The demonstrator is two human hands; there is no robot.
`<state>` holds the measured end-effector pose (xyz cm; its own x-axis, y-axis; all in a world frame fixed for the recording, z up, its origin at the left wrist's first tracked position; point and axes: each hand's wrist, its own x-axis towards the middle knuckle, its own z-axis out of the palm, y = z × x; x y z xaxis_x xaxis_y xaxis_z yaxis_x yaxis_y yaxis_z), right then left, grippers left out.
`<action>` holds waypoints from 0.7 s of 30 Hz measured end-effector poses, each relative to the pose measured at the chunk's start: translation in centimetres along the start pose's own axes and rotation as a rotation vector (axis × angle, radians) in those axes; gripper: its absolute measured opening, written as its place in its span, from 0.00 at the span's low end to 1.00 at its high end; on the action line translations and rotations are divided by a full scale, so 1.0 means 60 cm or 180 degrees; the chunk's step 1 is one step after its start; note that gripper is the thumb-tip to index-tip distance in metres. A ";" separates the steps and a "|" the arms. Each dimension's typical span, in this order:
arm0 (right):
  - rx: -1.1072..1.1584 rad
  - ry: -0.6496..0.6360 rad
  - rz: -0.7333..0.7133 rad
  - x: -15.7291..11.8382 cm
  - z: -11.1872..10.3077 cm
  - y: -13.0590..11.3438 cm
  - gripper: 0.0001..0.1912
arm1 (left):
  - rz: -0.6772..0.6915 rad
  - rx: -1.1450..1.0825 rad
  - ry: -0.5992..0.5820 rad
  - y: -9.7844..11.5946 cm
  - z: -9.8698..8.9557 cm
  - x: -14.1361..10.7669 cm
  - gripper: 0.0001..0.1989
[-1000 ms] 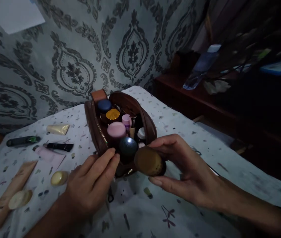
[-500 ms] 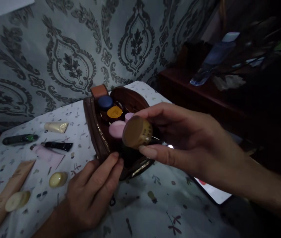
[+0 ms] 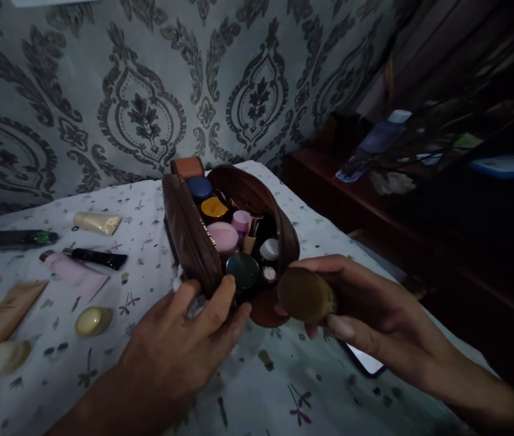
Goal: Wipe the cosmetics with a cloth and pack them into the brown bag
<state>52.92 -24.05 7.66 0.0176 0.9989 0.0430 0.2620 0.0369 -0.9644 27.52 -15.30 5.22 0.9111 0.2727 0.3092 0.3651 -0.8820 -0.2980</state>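
Observation:
A brown zippered cosmetic bag point(image 3: 188, 230) stands unzipped on the cloth. My left hand point(image 3: 179, 339) grips its near edge, fingertips at the rim. My right hand point(image 3: 375, 309) holds a small round jar with a brownish-gold lid point(image 3: 303, 295) between thumb and fingers, beside the bag's near right corner. Inside the bag are a dark green lid point(image 3: 243, 270), a pink lid point(image 3: 221, 237), a yellow-orange lid point(image 3: 214, 207), a blue lid point(image 3: 199, 188) and a white-capped jar point(image 3: 270, 249).
On the cloth at left lie a cream tube point(image 3: 97, 223), a black tube point(image 3: 97, 258), a pink tube point(image 3: 77, 274), a tan tube point(image 3: 5, 321), and small yellowish jars point(image 3: 93, 321). A phone point(image 3: 365, 360) lies under my right hand. A clear bottle point(image 3: 372, 145) stands on the dark red furniture point(image 3: 311, 166).
My right hand has moved the jar from above the bag's opening to the right and down, outside its near corner. My left hand stays at the bag's near edge.

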 end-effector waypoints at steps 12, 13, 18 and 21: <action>0.0105 0.0046 0.0073 0.004 0.010 0.010 0.19 | 0.0056 0.0003 0.0055 0.002 -0.006 0.000 0.23; -0.0027 0.0104 0.0091 0.002 0.011 0.009 0.19 | 0.0048 0.0025 0.0060 0.004 -0.008 0.000 0.22; -0.0584 0.0424 -0.0153 0.003 0.014 0.022 0.22 | -0.0180 0.0092 0.0343 0.014 -0.017 -0.019 0.19; -0.0847 0.0493 -0.0246 0.017 0.029 0.033 0.23 | -0.0410 -0.0007 0.0541 0.014 -0.019 -0.053 0.17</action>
<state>51.77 -22.92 5.36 0.1292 0.9765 0.1725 0.5111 0.0836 -0.8554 24.72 -17.35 5.05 0.8114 0.3146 0.4926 0.4759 -0.8449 -0.2443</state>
